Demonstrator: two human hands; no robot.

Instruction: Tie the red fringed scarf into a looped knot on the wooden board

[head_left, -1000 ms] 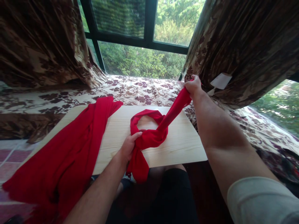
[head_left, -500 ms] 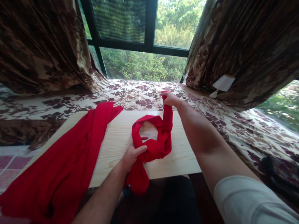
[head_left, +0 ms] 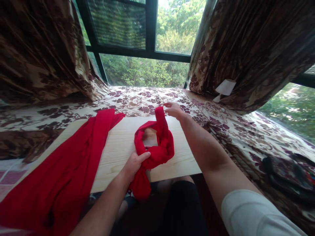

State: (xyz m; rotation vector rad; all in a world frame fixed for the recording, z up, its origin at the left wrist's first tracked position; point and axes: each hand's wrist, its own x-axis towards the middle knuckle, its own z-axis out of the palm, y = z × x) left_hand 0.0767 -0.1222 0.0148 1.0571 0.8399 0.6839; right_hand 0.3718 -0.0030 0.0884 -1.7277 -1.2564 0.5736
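A red scarf (head_left: 161, 154) is bent into a ring above the wooden table, with one end standing up at the far side and the other hanging over the near edge. My left hand (head_left: 134, 163) grips the ring at its lower left, thumb on top and the other fingers partly hidden behind the fabric. Just right of the raised end is my right hand (head_left: 174, 110), its fingers apart and nothing visible in them. A second long red cloth (head_left: 73, 164) lies draped across the table's left side and off its near edge.
The pale wooden table (head_left: 118, 154) stands against a ledge with a floral cover (head_left: 133, 98). A small white lamp (head_left: 225, 88) sits at the right beside heavy curtains (head_left: 233, 39). A dark bag-like item (head_left: 285, 180) lies at far right.
My right hand has let go of the scarf's raised end, which now leans left, and its fingers have spread. The left hand keeps its grip. The view has turned slightly right.
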